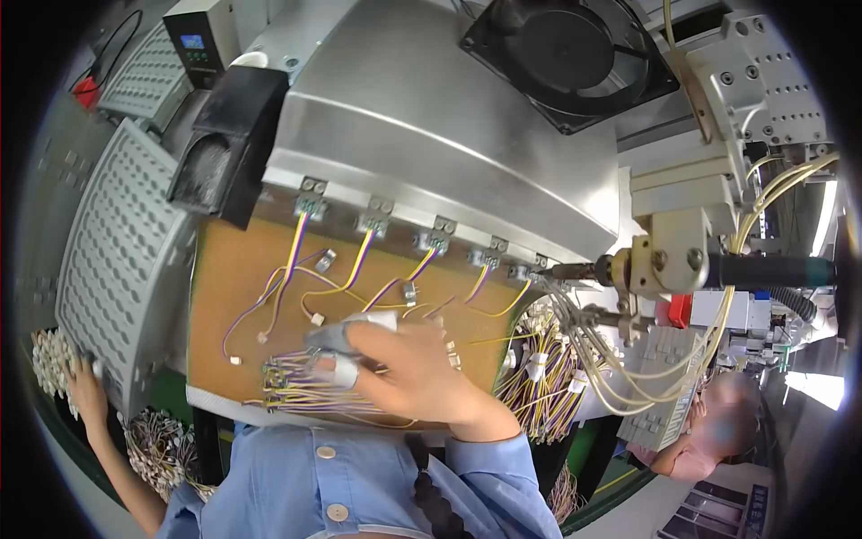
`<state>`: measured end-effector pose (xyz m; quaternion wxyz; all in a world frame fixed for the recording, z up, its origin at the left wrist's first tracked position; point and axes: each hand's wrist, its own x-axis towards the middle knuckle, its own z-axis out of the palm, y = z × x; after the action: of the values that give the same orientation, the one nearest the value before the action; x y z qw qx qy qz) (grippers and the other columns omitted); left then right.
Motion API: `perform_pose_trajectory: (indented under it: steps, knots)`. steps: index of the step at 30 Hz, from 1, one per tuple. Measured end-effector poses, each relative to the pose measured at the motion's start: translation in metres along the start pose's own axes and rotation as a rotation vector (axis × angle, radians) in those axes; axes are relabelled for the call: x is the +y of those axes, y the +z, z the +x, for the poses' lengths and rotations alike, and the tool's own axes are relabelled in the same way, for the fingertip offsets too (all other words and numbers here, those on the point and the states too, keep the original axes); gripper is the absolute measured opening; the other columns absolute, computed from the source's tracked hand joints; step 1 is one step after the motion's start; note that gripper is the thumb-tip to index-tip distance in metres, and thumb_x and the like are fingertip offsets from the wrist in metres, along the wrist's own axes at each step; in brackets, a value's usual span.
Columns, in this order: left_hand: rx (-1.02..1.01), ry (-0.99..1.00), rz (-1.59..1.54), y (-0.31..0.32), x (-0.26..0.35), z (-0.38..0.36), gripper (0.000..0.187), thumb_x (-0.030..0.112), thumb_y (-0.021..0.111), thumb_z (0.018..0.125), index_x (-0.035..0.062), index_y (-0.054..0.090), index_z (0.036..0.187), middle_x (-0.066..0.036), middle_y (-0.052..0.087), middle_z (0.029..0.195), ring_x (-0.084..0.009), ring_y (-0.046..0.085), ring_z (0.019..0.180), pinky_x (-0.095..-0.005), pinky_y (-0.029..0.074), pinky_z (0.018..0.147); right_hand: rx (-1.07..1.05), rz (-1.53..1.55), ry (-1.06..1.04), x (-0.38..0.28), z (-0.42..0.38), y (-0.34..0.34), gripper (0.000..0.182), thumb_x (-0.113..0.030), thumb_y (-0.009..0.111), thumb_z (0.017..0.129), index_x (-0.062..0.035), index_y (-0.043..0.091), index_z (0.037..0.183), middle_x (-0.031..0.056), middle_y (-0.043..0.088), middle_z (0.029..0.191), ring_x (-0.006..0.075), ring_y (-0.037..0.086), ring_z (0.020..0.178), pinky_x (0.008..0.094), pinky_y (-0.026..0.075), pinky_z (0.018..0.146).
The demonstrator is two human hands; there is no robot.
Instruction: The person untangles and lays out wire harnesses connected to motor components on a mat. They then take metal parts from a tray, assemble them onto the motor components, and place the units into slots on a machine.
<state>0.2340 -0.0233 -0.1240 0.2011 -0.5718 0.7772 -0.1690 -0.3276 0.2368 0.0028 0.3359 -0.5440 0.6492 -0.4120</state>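
At the far left my left hand (87, 393) reaches into a pile of small white pieces (54, 364), its fingers stretched and slightly apart among them. My right hand (409, 368) is over the brown work board (220, 310), finger covers on its thumb and fingertips. Thumb and forefinger are pinched together; what lies between them is too small to make out. Just below is a row of wired small boards (314, 386) with yellow, white and purple leads. Several small circuit boards (310, 207) with wires (294, 247) sit along the metal housing's front edge.
A soldering head (620, 269) stands at the right end of the metal housing (431, 135), which carries a black fan (566, 54). Bundled wires (543, 377) hang at the right. Grey perforated trays (112, 260) stand at left. Another person (709, 427) sits at far right.
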Motion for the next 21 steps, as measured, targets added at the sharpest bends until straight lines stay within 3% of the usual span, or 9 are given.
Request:
perform_pose_trajectory:
  steps: [6,9,10,12,13,15,16,18,21]
  knots:
    - [-0.043,0.083,-0.162,-0.044,0.036,-0.049,0.045,-0.001,0.048,0.081,0.0052,0.041,0.125,-0.016,0.038,0.132,-0.0373,0.030,0.124,-0.0388,0.028,0.101,0.028,-0.017,-0.180,0.016,0.009,-0.002,0.020,-0.022,0.066,0.077,-0.0058,0.062,0.088,0.0066,0.060,0.074,0.0203,0.058,0.059,0.0296,0.044,0.050]
    - [0.068,-0.212,-0.711,-0.022,0.028,-0.043,0.048,0.001,0.052,0.084,0.0039,0.037,0.130,-0.017,0.043,0.127,-0.0275,0.041,0.118,-0.0325,0.033,0.097,0.025,-0.025,-0.181,0.016,0.011,-0.005,0.020,-0.022,0.066,0.076,-0.0047,0.061,0.085,0.0070,0.059,0.073,0.0214,0.057,0.058,0.0308,0.044,0.049]
    - [0.067,-0.194,-0.712,-0.013,0.024,-0.038,0.048,0.001,0.052,0.084,0.0039,0.037,0.130,-0.017,0.043,0.127,-0.0275,0.041,0.118,-0.0325,0.033,0.097,0.039,-0.002,-0.208,0.017,0.011,-0.005,0.020,-0.023,0.066,0.077,-0.0045,0.060,0.083,0.0075,0.059,0.071,0.0218,0.057,0.057,0.0311,0.043,0.048]
    - [0.255,-0.033,-1.257,-0.045,0.049,-0.032,0.051,0.004,0.049,0.087,0.0013,0.028,0.134,-0.014,0.040,0.130,-0.0234,0.041,0.119,-0.0336,0.034,0.098,0.026,0.050,-0.137,0.017,0.010,-0.010,0.020,-0.023,0.065,0.078,-0.0039,0.059,0.082,0.0081,0.057,0.068,0.0222,0.056,0.056,0.0312,0.042,0.048]
    - [0.224,-0.139,-1.330,-0.083,0.069,-0.032,0.049,0.004,0.046,0.089,-0.0007,0.027,0.134,-0.016,0.040,0.130,-0.0232,0.041,0.118,-0.0347,0.034,0.098,-0.004,0.105,-0.079,0.017,0.009,-0.012,0.021,-0.023,0.065,0.078,-0.0034,0.058,0.080,0.0088,0.056,0.066,0.0226,0.056,0.055,0.0312,0.042,0.048]
    - [0.322,0.009,-1.652,-0.111,0.104,-0.030,0.041,0.002,0.047,0.088,-0.0012,0.036,0.128,-0.016,0.043,0.127,-0.0192,0.048,0.107,-0.0334,0.040,0.091,0.010,0.096,-0.079,0.016,0.012,-0.009,0.021,-0.023,0.065,0.079,-0.0029,0.058,0.078,0.0093,0.054,0.063,0.0229,0.055,0.054,0.0313,0.041,0.048]
    - [0.233,0.261,-1.669,-0.195,0.162,-0.030,0.042,0.005,0.048,0.086,0.0003,0.038,0.127,-0.014,0.043,0.127,-0.0187,0.049,0.105,-0.0340,0.042,0.088,0.025,0.094,-0.086,0.015,0.014,-0.005,0.022,-0.022,0.065,0.079,-0.0023,0.057,0.077,0.0099,0.052,0.061,0.0233,0.054,0.053,0.0314,0.040,0.048]
    - [0.280,0.502,-1.604,-0.222,0.219,-0.032,0.042,0.008,0.054,0.080,-0.0005,0.044,0.120,-0.014,0.044,0.124,-0.0196,0.049,0.103,-0.0304,0.042,0.084,0.014,0.136,-0.081,0.014,0.015,0.004,0.018,-0.019,0.065,0.079,-0.0026,0.059,0.081,0.0083,0.056,0.063,0.0188,0.055,0.054,0.0285,0.042,0.050]
    - [0.076,0.707,-1.687,-0.267,0.288,-0.041,0.034,-0.001,0.052,0.073,-0.0032,0.054,0.107,-0.017,0.049,0.111,-0.0276,0.051,0.098,-0.0377,0.042,0.083,-0.018,0.165,0.102,0.014,0.014,0.010,0.017,-0.016,0.067,0.078,-0.0051,0.064,0.091,0.0047,0.063,0.074,0.0087,0.056,0.064,0.0249,0.046,0.059]
